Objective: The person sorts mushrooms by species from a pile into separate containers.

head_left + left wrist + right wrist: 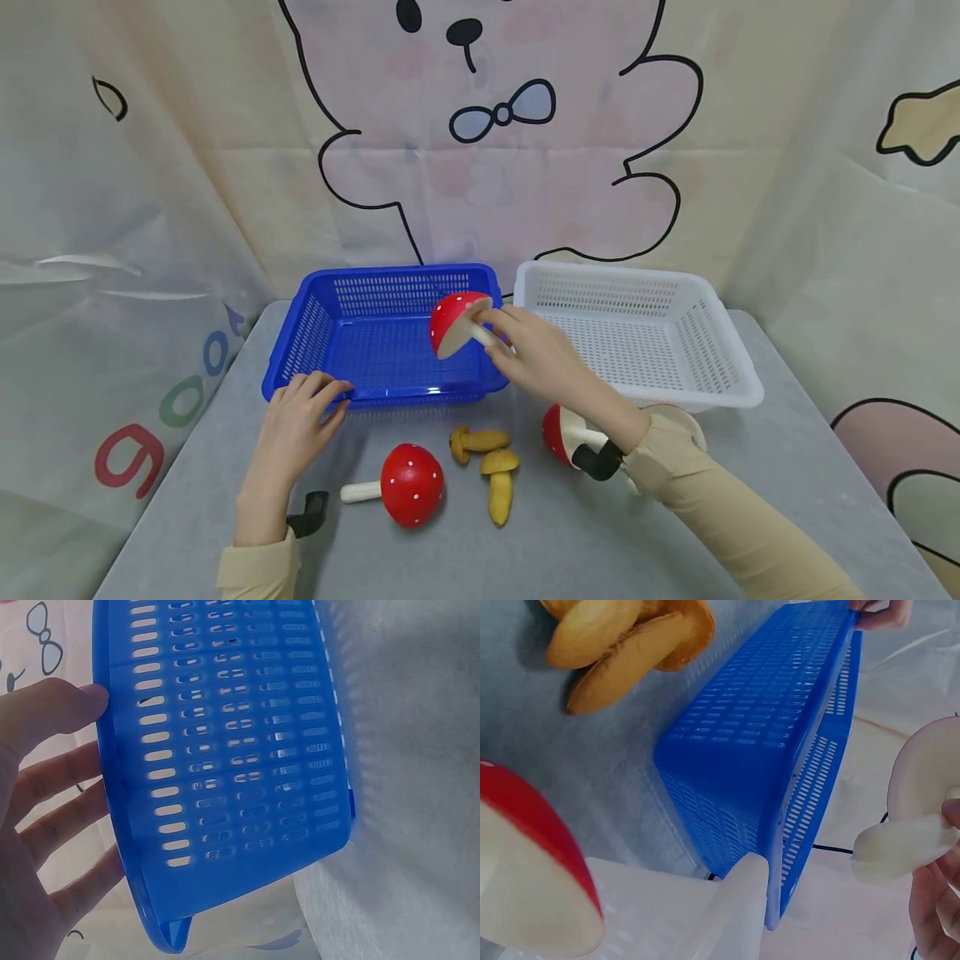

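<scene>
A red toy mushroom [454, 323] with white dots hangs above the right side of the blue basket [390, 393]. Its pale stem is pinched in my right hand [542, 354]; the right wrist view shows the mushroom's cream underside [922, 772]. My left hand [294, 429] holds the basket's near rim at the left corner, thumb on the outer side and fingers over the edge, as the left wrist view shows at the blue rim [112, 765]. Another red mushroom [411, 486] lies on its side before the basket, beside two yellow-brown mushrooms [480, 441].
To the right of the blue basket stands a white basket [712, 342]. Partly under my right forearm lie another red mushroom [553, 435] and a pale round object [686, 422], largely hidden. A printed curtain [495, 192] closes off the grey table's [187, 517] back and sides.
</scene>
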### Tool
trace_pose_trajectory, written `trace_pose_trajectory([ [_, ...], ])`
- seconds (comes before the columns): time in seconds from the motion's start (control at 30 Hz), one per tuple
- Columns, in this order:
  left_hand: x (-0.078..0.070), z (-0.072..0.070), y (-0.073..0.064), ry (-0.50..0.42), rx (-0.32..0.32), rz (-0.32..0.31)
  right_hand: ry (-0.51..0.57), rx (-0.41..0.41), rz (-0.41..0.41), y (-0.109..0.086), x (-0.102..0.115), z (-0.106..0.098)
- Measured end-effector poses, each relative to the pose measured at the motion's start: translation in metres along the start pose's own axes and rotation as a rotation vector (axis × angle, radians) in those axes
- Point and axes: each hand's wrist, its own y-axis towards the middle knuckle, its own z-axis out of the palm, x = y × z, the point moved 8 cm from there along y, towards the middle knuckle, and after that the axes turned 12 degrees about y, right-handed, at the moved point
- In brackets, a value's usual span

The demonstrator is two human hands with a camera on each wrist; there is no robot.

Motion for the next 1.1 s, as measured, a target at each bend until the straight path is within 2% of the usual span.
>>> trace_pose_trajectory([
  [0.23,0.001,0.001,0.0,0.007,0.028,-0.013,-0.026,0.032,0.046,0.021,-0.005,0.015],
  [0.53,0.001,-0.002,-0.001,0.009,-0.016,0.003,-0.057,0.062,0.059,0.044,-0.011,0.039],
  [0.8,0.001,-0.002,-0.001,0.015,-0.001,0.002,-0.058,0.107,0.104,0.054,-0.018,0.056],
  [1.1,-0.001,-0.003,0.0,0.021,-0.017,0.015,-0.086,0.161,0.154,0.057,-0.03,0.072],
])
